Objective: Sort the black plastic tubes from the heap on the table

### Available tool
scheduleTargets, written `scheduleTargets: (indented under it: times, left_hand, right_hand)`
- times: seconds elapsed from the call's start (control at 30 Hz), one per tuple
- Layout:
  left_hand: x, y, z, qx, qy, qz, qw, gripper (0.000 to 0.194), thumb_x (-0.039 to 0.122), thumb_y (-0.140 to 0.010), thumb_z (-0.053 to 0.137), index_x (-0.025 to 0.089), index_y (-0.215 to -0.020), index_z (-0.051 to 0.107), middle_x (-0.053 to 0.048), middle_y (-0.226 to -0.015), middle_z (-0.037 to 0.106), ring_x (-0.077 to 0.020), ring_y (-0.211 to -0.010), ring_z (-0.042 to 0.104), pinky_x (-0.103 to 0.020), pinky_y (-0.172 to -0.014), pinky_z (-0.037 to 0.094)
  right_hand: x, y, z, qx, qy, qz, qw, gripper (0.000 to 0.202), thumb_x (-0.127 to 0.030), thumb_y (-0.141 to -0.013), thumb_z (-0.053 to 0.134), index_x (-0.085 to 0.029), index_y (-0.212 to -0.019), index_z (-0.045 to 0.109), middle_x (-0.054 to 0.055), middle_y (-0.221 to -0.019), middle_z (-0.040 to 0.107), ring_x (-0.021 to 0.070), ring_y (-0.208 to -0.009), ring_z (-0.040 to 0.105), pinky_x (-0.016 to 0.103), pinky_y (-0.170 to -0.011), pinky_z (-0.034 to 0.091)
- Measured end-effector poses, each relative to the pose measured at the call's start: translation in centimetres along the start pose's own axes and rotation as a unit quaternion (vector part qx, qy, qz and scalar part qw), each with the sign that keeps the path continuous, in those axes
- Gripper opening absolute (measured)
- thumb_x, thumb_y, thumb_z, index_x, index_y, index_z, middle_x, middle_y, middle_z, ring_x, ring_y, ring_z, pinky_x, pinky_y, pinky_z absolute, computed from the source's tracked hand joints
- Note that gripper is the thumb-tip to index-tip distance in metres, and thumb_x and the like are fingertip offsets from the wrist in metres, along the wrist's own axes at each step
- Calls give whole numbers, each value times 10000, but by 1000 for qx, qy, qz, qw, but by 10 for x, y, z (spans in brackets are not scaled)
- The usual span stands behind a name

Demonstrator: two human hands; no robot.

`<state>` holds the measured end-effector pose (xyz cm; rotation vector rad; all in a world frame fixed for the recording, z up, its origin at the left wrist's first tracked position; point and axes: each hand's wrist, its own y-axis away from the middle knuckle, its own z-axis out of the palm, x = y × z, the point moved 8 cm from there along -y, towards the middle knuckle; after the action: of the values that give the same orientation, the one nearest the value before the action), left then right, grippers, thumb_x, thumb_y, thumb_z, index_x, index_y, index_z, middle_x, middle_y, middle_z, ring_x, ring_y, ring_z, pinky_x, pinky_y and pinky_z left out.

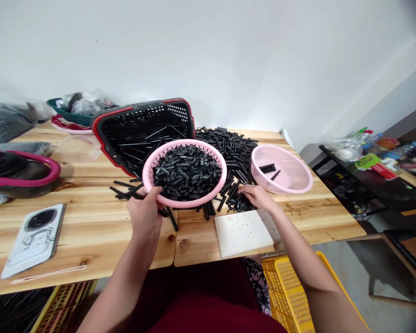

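Observation:
My left hand [146,210] is closed on the near left rim of a round pink plastic basket [149,185], its thumb over the edge. Small, short black pieces [187,173] fill that basket, which is held up above the table. On the table to its right, my right hand [258,196] reaches with curled fingers into a little heap of small black bits [241,202]; what its fingertips hold is hidden. A white board [244,233] lies just in front of this hand. Behind it spreads a pile of longer black tubes [229,143].
A tipped black basket with red trim [97,129] holds long black rods. A second pink basket [298,178] with a few black tubes stands right. Left are a white phone [34,238] and a pink-handled dark container [24,180]. Yellow crates [287,286] stand below the table's edge.

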<state>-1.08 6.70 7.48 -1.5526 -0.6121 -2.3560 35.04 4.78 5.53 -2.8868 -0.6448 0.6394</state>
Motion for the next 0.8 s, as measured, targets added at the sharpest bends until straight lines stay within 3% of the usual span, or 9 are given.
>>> scheduleTargets:
  times: [0.13,0.3,0.43,0.53,0.57,0.7,0.8]
  left_hand:
    - [20,3,-71,79,-1,3,997,338,213,-480,725,117,-704,491,31,-591,510,-42,-533,482,-160,-473,415]
    - [46,15,-167,209,-3,34,977,342,155,-454,744,142,-708,515,11,-652,539,-77,-590,531,-208,-501,486]
    - [58,10,-220,313,8,76,947,385,112,-442,735,126,-678,432,21,-679,519,-75,-644,557,-223,-539,541]
    - [59,-16,-242,358,29,113,926,408,72,-424,671,113,-723,396,25,-755,551,-104,-703,600,-276,-544,573]
    - [59,-29,-244,350,38,128,927,424,69,-426,650,111,-753,384,27,-802,568,-118,-735,617,-301,-553,583]
    - [47,-74,-240,322,19,91,942,395,76,-497,583,118,-813,350,38,-840,579,-110,-751,621,-300,-529,572]
    - [53,-74,-230,298,-109,68,946,271,151,-643,544,120,-819,342,56,-828,546,-37,-694,565,-247,-540,549]
  right_hand:
    - [9,15,-3,49,-1,23,999,368,-77,-875,390,-182,-1103,660,37,-1145,627,141,-1075,603,288,-976,475]
    - [25,43,-1,95,13,81,992,273,-298,-944,459,-182,-1077,667,61,-1129,627,165,-984,620,306,-905,499]
    - [24,54,9,81,19,106,991,314,-412,-918,519,-189,-1080,669,74,-1102,625,166,-890,617,288,-805,501]
    - [14,53,16,60,12,113,992,341,-429,-886,568,-175,-1092,664,81,-1073,620,157,-877,602,270,-781,485]
    - [12,51,18,55,12,116,992,339,-419,-878,578,-167,-1088,665,84,-1054,620,154,-868,597,269,-780,479]
    - [9,47,21,54,14,139,989,266,-347,-871,567,-149,-1011,675,77,-965,629,141,-795,576,265,-747,451]
    - [11,47,22,71,-5,152,986,240,-326,-875,547,-139,-948,677,72,-902,638,138,-758,570,256,-718,440]
